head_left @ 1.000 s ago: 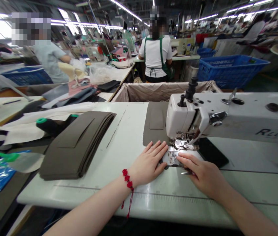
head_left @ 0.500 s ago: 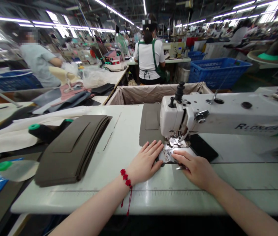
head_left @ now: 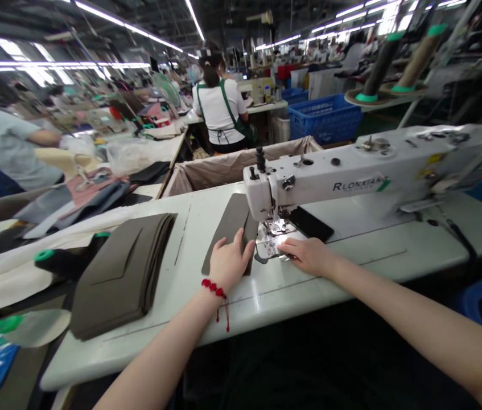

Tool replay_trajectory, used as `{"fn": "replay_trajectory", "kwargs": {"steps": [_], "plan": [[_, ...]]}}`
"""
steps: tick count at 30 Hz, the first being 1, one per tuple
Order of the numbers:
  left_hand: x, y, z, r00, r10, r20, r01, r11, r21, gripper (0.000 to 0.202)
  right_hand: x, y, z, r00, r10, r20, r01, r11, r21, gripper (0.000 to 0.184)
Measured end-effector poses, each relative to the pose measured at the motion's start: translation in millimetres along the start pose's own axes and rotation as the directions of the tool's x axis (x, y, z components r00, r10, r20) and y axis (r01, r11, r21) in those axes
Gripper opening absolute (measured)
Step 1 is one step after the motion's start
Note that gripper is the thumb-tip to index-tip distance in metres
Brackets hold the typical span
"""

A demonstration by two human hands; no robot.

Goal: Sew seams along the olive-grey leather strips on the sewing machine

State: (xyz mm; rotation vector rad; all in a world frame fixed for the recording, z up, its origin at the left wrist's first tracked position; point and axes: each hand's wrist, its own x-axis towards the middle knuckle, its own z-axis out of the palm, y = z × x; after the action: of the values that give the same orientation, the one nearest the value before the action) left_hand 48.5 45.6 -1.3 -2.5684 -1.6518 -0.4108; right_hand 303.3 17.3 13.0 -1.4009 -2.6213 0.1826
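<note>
Two bare hands rest at one white sewing machine (head_left: 317,177) on a pale green surface (head_left: 183,290) in a crowded workshop. The left hand (head_left: 230,263), open with its fingers spread, lies flat on one grey-brown panel (head_left: 223,228), which sits on the surface just left of the machine's head; one red bracelet (head_left: 214,287) circles that wrist. The right hand (head_left: 305,255), its fingers partly curled, reaches to the metal plate (head_left: 268,246) below the needle area; a glint of metal shows at its fingertips, but whether it grips anything cannot be told. One flat black rectangular object (head_left: 312,224) lies behind the right hand, beneath the machine's arm. Well to the left sits one stack (head_left: 115,279) of similar panels, its layers too tightly packed to count, with two dark spools with green ends, one nearer (head_left: 59,261) and one partly hidden (head_left: 97,246), just beyond it. Two thread cones, one dark (head_left: 380,68) and one brown (head_left: 420,60), stand at upper right. Behind the surface is one cloth-lined bin (head_left: 200,175). Two co-workers are nearest, one in a green apron and white top (head_left: 219,117), the other in light blue (head_left: 5,142) at far left.
</note>
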Motion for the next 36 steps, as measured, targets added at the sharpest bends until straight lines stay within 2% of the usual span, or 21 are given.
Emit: {"fn": "replay_trajectory", "kwargs": {"steps": [2,5,7,9,11,13,15,17,19,21,24,26,28,30,36], "plan": [[-12.2,-5.8,-3.5,1.0,-0.017,0.002,0.017,0.999,0.031,0.054,-18.1,-7.0,-9.1,1.0,0.018,-0.001,-0.018,1.0,-0.009,0.042],[-51.5,-20.9,-5.1,1.0,-0.01,0.008,0.009,0.998,0.062,0.048,-71.9,-20.9,-4.9,0.996,0.068,-0.066,-0.068,0.998,-0.007,0.063],[-86.7,-33.7,-5.0,0.997,-0.053,0.048,0.051,0.998,0.046,0.047,-119.0,-31.3,16.0,0.983,0.138,-0.124,-0.134,0.99,0.034,0.073],[-121.4,-45.0,-5.9,0.99,-0.113,0.084,0.113,0.994,0.008,0.048,-166.1,-41.4,47.6,0.964,0.222,-0.144,-0.213,0.974,0.073,0.074],[-149.3,-51.7,-8.9,0.985,-0.136,0.111,0.143,0.988,-0.061,0.05,-206.5,-49.9,80.0,0.95,0.29,-0.117,-0.277,0.954,0.12,0.078],[-167.1,-54.7,-13.1,0.989,-0.114,0.099,0.128,0.98,-0.15,0.049,-235.9,-55.5,103.1,0.922,0.38,-0.075,-0.357,0.908,0.216,0.077],[-174.9,-57.6,-17.2,0.995,-0.063,0.078,0.078,0.973,-0.215,0.047,-252.1,-57.0,112.2,0.887,0.459,-0.045,-0.421,0.846,0.328,0.07],[-174.3,-63.0,-20.6,0.997,0.007,0.08,0.013,0.971,-0.24,0.043,-255.2,-54.3,108.4,0.86,0.508,-0.044,-0.444,0.789,0.424,0.058],[-167.1,-68.2,-23.5,0.993,0.063,0.103,-0.036,0.968,-0.249,0.037,-247.4,-49.3,95.6,0.846,0.531,-0.052,-0.441,0.751,0.492,0.045],[-154.4,-66.3,-25.6,0.993,0.053,0.11,-0.026,0.971,-0.237,0.028,-232.1,-45.1,78.9,0.84,0.54,-0.051,-0.434,0.726,0.533,0.036],[-129.9,-40.4,-23.9,0.993,-0.108,0.037,0.113,0.98,-0.165,0.023,-203.9,-45.3,54.5,0.832,0.554,-0.043,-0.441,0.705,0.556,0.022],[-115.6,-14.8,-18.6,0.988,-0.151,-0.025,0.147,0.982,-0.116,0.036,-187.7,-50.0,41.9,0.832,0.553,-0.043,-0.441,0.706,0.553,0.019],[-107.7,5.2,-12.6,0.996,-0.085,0.006,0.085,0.996,-0.017,0.051,-177.6,-56.1,33.0,0.835,0.549,-0.035,-0.441,0.706,0.554,0.021],[-107.6,12.7,-9.4,0.997,-0.009,0.072,0.004,0.998,0.063,0.056,-174.7,-61.7,28.0,0.836,0.549,-0.006,-0.443,0.681,0.584,0.023],[-125.3,-6.1,-22.9,0.949,0.185,0.256,-0.196,0.98,0.019,0.059,-180.1,-72.8,33.1,0.848,0.523,0.086,-0.434,0.591,0.68,0.02]]}}
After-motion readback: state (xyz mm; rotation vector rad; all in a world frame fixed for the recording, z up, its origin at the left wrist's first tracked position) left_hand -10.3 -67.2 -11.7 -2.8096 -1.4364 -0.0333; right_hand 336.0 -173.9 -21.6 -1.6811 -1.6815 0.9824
